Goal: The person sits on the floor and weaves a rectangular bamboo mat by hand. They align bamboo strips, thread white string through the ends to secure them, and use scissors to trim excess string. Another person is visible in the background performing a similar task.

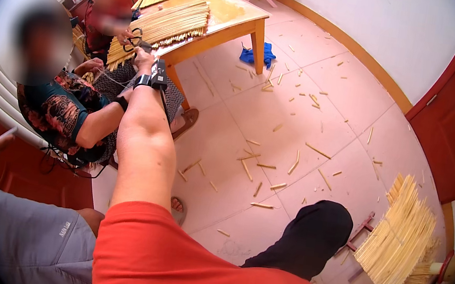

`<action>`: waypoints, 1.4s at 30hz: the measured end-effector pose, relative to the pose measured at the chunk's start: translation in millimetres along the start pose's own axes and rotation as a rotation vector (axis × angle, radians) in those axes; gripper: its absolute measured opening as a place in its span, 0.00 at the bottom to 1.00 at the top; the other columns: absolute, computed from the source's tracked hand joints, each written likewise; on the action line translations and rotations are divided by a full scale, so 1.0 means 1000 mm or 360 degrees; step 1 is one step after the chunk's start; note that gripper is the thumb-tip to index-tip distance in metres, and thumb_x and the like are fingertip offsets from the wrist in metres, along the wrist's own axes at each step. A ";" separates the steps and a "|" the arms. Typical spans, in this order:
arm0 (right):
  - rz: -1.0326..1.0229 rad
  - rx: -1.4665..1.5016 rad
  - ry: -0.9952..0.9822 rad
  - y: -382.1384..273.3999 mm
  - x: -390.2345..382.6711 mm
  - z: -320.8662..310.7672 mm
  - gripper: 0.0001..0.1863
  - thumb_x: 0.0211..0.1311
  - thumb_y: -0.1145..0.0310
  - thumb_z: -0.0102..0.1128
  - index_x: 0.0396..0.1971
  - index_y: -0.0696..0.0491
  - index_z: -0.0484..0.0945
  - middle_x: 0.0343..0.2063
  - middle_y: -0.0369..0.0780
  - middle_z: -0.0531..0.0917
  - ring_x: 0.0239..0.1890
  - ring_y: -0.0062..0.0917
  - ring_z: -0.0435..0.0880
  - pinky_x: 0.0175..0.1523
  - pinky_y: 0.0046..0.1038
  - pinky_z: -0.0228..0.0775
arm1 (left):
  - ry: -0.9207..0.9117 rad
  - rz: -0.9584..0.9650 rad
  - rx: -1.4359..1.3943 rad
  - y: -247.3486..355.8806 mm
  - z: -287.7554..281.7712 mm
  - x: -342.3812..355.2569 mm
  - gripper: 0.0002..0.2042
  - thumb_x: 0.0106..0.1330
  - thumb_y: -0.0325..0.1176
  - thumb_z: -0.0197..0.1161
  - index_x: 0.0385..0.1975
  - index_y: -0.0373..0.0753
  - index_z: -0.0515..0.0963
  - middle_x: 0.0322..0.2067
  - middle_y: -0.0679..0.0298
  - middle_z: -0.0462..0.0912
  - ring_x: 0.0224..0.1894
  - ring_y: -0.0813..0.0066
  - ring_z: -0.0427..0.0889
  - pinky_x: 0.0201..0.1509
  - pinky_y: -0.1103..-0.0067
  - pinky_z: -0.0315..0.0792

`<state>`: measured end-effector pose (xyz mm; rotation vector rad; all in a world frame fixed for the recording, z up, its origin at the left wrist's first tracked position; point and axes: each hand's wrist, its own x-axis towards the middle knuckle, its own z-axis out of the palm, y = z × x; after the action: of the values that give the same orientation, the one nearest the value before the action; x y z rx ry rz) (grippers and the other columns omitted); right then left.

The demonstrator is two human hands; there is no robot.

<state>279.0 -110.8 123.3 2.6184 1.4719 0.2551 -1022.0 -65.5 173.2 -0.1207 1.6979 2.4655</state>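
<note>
My left arm stretches away to the far left, and my left hand (144, 61) is closed beside the table edge. A small dark thing (146, 47) shows at its fingertips, too small to name. Just past it are black-handled scissors (134, 38), with the hand of a person in red (122, 34) at them. A mat of straw-coloured stalks (168, 22) lies on the table behind. A seated person in a flowered shirt holds a thin cord (110, 77) next to my wrist, which wears a black device (159, 75). My right hand is not in view.
The wooden table (239, 11) stands at the far left. Cut stalk pieces (266, 165) litter the tiled floor. A blue cloth (258, 53) lies by a table leg. A stalk bundle (399, 236) leans at the right, and a person in grey shorts (37, 232) is close at my left.
</note>
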 end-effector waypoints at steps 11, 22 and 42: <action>0.0189 0.0288 -0.0032 -0.075 -0.112 -0.050 0.20 0.58 0.60 0.52 0.39 0.63 0.78 0.39 0.55 0.80 0.43 0.47 0.79 0.49 0.40 0.70 | -0.0361 0.0341 -0.0155 -0.026 0.007 0.013 0.20 0.68 0.35 0.47 0.51 0.23 0.63 0.39 0.49 0.76 0.40 0.59 0.78 0.45 0.64 0.76; -0.0773 0.0983 0.0479 -0.206 -0.135 -0.074 0.13 0.56 0.80 0.47 0.38 0.54 0.79 0.42 0.42 0.81 0.47 0.33 0.80 0.53 0.27 0.71 | -0.2002 -0.0543 0.0182 -0.137 0.056 -0.358 0.14 0.66 0.25 0.49 0.50 0.27 0.66 0.40 0.51 0.78 0.43 0.62 0.80 0.47 0.71 0.77; -0.1100 0.1659 -0.0515 -0.116 -0.188 -0.021 0.32 0.44 0.76 0.62 0.55 0.49 0.69 0.34 0.43 0.78 0.38 0.38 0.75 0.47 0.36 0.67 | -0.3633 -0.2097 0.2060 -0.188 0.005 -0.859 0.14 0.64 0.30 0.51 0.43 0.24 0.71 0.33 0.45 0.81 0.32 0.59 0.84 0.35 0.72 0.81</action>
<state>81.6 -211.4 105.6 2.2169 2.6796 -1.2270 -144.2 -58.2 128.8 0.8707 0.7294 -0.3506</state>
